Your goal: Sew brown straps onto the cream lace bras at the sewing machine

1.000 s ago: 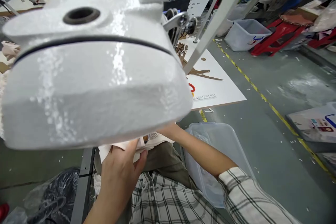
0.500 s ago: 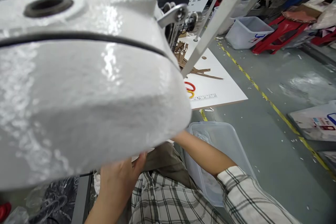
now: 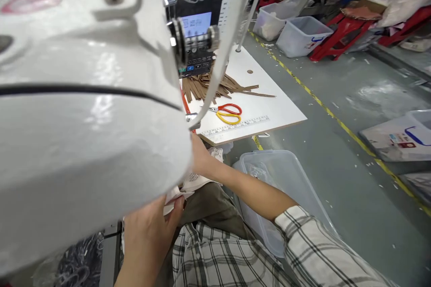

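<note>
A large white sewing machine head (image 3: 94,157) fills the left of the view and hides much of the work beneath it. My left hand (image 3: 151,224) is at its lower edge, thumb and fingers closed on a pale fabric piece (image 3: 197,182) with a lacy edge. This fabric lies over my lap. My right hand (image 3: 201,157) reaches behind the front of the machine head, beside the same fabric; its fingers are hidden.
On the white tabletop (image 3: 286,114) lie red-and-yellow scissors (image 3: 229,113), a clear ruler (image 3: 235,126) and brown strips (image 3: 202,87). A control screen (image 3: 198,27) stands behind. A translucent bin (image 3: 286,166) sits beside my right leg. Bins and red stools (image 3: 343,31) stand farther off.
My view has shifted, so the machine head sits farther left, uncovering the screen, scissors and more fabric. My right hand shows more at the machine's edge. The left hand stays at the fabric.
</note>
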Motion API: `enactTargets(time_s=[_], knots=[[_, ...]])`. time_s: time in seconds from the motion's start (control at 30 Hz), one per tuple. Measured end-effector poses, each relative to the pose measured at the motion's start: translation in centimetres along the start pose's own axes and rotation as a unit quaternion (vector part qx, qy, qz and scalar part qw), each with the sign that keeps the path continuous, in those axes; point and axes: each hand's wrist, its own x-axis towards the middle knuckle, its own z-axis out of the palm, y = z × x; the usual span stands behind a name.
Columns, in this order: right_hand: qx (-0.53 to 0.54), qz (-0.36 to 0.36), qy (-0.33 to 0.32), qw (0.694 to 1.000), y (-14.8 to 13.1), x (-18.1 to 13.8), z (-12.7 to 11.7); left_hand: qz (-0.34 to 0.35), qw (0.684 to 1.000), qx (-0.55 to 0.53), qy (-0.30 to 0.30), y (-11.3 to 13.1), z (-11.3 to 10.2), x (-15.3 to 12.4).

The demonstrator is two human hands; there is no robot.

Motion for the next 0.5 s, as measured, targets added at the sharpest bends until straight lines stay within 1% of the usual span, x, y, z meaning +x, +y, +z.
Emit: enactTargets(time_s=[0.1, 0.3, 0.4, 0.5], knots=[[-0.016, 0.012, 0.041, 0.999, 0.3, 0.1, 0.1, -0.004, 1.000, -0.004, -0.009, 0.3, 0.0, 0.2], [0.022, -0.025, 0.071, 0.997, 0.5, 0.0, 0.1, -0.018, 1.000, -0.021, 0.001, 0.5, -0.1, -0.1], [0.096, -0.016, 0.086, 0.992, 0.7, -0.8, 0.2, -0.011, 0.999, -0.042, -0.001, 0.9, -0.2, -0.1], [0.205, 0.028, 0.115, 0.972, 1.0, -2.2, 0.4, -0.003, 0.999, -0.047, 0.005, 1.1, -0.2, 0.0]])
